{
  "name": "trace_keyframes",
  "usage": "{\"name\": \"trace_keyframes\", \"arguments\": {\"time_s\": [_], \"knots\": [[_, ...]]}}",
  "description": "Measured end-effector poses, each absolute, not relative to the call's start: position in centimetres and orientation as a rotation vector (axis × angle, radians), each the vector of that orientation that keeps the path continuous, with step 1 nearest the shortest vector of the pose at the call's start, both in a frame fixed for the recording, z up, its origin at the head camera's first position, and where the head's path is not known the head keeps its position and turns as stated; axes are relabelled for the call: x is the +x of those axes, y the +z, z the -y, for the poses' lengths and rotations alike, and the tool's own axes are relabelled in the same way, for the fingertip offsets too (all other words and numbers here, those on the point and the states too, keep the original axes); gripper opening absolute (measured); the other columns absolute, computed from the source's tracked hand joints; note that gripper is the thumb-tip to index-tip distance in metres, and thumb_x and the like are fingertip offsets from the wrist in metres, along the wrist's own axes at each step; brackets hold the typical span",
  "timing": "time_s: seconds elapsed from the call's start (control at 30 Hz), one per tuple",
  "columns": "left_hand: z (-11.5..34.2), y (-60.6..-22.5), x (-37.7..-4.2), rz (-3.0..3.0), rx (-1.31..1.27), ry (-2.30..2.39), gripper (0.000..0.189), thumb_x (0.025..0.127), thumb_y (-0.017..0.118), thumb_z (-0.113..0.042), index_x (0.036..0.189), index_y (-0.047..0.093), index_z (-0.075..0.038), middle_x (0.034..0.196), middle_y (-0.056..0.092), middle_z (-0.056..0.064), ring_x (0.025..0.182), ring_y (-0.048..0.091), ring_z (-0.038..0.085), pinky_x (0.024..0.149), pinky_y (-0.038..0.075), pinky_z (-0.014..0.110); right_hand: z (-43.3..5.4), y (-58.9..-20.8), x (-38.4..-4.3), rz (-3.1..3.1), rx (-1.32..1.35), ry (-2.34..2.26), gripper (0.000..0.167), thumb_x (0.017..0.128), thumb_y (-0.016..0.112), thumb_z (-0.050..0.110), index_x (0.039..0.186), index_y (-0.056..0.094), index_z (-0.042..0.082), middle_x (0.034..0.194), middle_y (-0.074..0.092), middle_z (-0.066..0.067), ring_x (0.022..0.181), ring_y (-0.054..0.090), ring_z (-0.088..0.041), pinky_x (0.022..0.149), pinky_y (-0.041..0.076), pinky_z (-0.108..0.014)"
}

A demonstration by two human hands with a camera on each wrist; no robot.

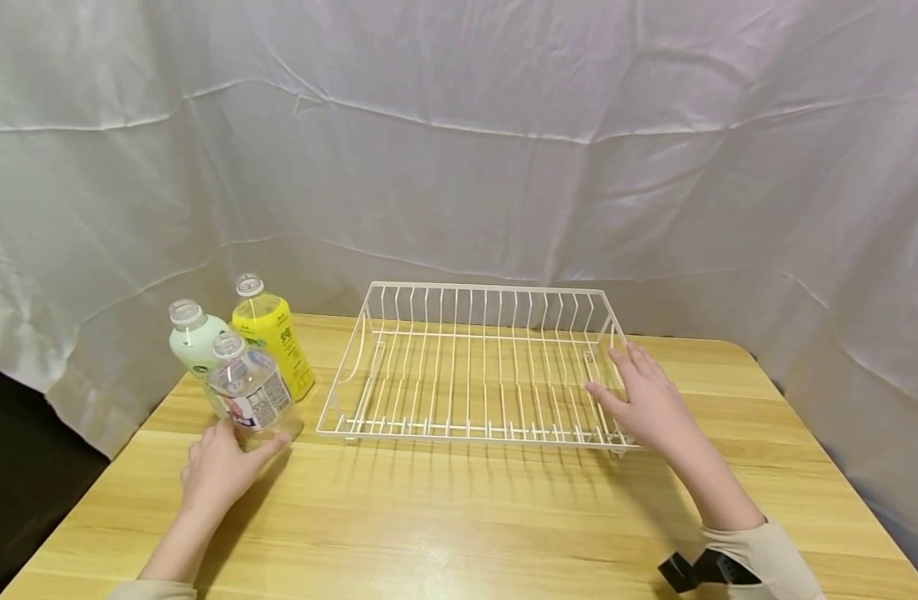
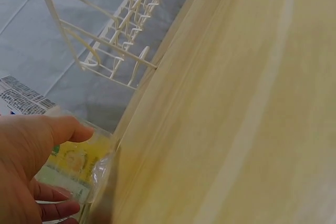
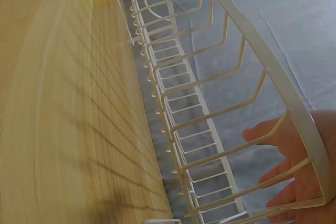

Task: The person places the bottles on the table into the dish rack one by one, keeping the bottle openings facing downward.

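Observation:
In the head view a clear plastic bottle with a printed label and no cap stands at the front of three. My left hand holds it low, thumb and fingers on either side of its base; the left wrist view shows the thumb across the bottle. Close behind are a pale green bottle and a yellow bottle. My right hand lies over the right end of a white wire dish rack, fingers extended; in the right wrist view the rack's wires partly cover them.
The rack stands on a light wooden table, to the right of the bottles. A grey-white cloth hangs behind and around the table. A black device is strapped at the right wrist, over the sleeve.

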State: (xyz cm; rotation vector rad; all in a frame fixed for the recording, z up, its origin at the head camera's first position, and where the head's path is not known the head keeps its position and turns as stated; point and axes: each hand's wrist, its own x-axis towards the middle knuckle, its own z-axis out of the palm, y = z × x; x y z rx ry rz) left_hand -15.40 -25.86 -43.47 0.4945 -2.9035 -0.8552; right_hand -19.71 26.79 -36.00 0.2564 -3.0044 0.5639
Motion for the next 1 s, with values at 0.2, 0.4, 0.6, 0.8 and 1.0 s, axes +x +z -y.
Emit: {"name": "trace_keyframes", "arguments": {"time_s": [0.2, 0.4, 0.6, 0.8, 1.0], "knots": [[25.9, -43.5, -15.4, 2.925, 0.487, -0.873, 0.096, 0.081, 0.063, -0.067, 0.138, 0.036, 0.005, 0.135, 0.044, 0.033, 0.120, 0.040, 0.056, 0.088, 0.036, 0.068, -26.7, -36.0, -19.7, 3.004, 0.256, 0.553, 0.081, 0.098, 0.046, 0.054, 0.152, 0.024, -0.003, 0.157, 0.011, -0.033, 0.145, 0.010, -0.052, 0.116, 0.011, -0.065], [25.7, -43.3, -15.4, 2.879, 0.449, -0.860, 0.090, 0.080, 0.067, -0.063, 0.133, 0.041, 0.004, 0.125, 0.049, 0.031, 0.112, 0.049, 0.052, 0.080, 0.043, 0.062, -26.9, -36.1, -19.8, 2.995, 0.270, 0.543, 0.080, 0.098, 0.046, 0.053, 0.151, 0.024, -0.003, 0.157, 0.012, -0.033, 0.145, 0.011, -0.052, 0.115, 0.012, -0.066], [25.0, -42.9, -15.4, 2.688, 0.301, -0.928, 0.069, 0.079, 0.075, -0.049, 0.117, 0.051, 0.004, 0.107, 0.052, 0.022, 0.095, 0.050, 0.034, 0.070, 0.040, 0.040, -26.8, -36.2, -19.8, 2.996, 0.270, 0.543, 0.081, 0.098, 0.046, 0.054, 0.152, 0.024, -0.002, 0.158, 0.011, -0.032, 0.145, 0.011, -0.052, 0.115, 0.013, -0.066], [24.1, -41.7, -14.8, 2.629, 0.250, -0.848, 0.069, 0.078, 0.077, -0.045, 0.118, 0.051, 0.003, 0.111, 0.052, 0.023, 0.101, 0.049, 0.038, 0.079, 0.042, 0.055, -26.8, -36.1, -19.8, 2.995, 0.268, 0.540, 0.081, 0.098, 0.047, 0.052, 0.152, 0.024, -0.003, 0.158, 0.010, -0.032, 0.145, 0.011, -0.051, 0.116, 0.012, -0.065], [23.5, -40.2, -14.6, 2.549, 0.148, -0.686, 0.069, 0.073, 0.080, -0.044, 0.115, 0.053, 0.003, 0.110, 0.054, 0.024, 0.100, 0.049, 0.041, 0.079, 0.041, 0.061, -26.8, -36.1, -19.7, 2.992, 0.265, 0.534, 0.082, 0.097, 0.047, 0.054, 0.152, 0.024, -0.003, 0.158, 0.011, -0.031, 0.146, 0.010, -0.050, 0.117, 0.012, -0.064]]}}
